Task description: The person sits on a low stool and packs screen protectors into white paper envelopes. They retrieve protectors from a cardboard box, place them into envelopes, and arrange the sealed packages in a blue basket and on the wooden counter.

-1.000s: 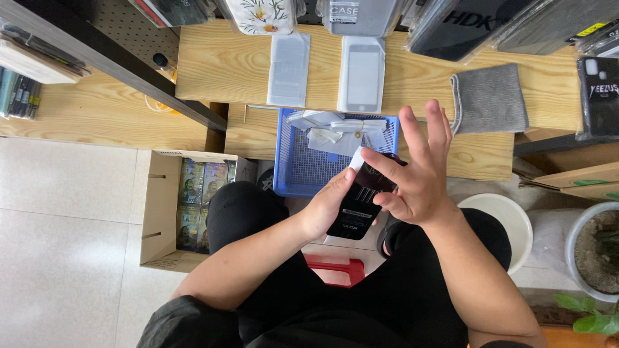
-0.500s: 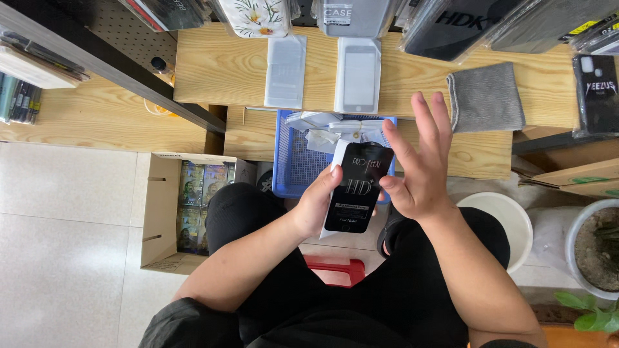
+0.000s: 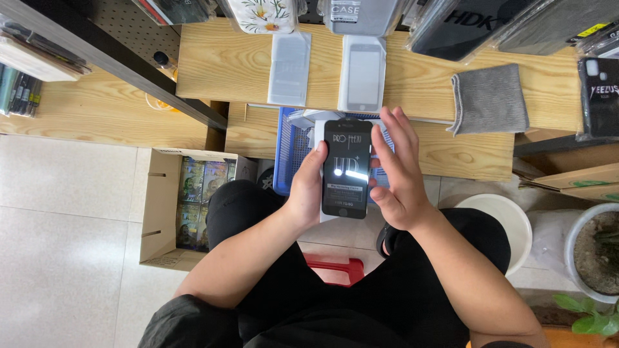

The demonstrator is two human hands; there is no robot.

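Note:
A flat black rectangular screen-protector pack (image 3: 347, 167) is held upright over my lap. My left hand (image 3: 308, 187) grips its left edge from behind, thumb on the front. My right hand (image 3: 394, 173) rests flat against its right edge with fingers spread and extended. Just beyond the pack stands a blue plastic basket (image 3: 291, 154) holding white packets, partly hidden by the pack and my hands.
On the wooden bench (image 3: 219, 67) lie two white flat packs (image 3: 289, 69) (image 3: 362, 74) and a grey cloth (image 3: 490, 98). Phone cases hang along the top. An open cardboard box (image 3: 169, 206) sits on the floor left; a white bucket (image 3: 500, 222) and plant pot (image 3: 596, 251) right.
The black pack has been turned from tilted to upright and lifted slightly toward the bench. My right hand has shifted from over its top corner to flat along its right side.

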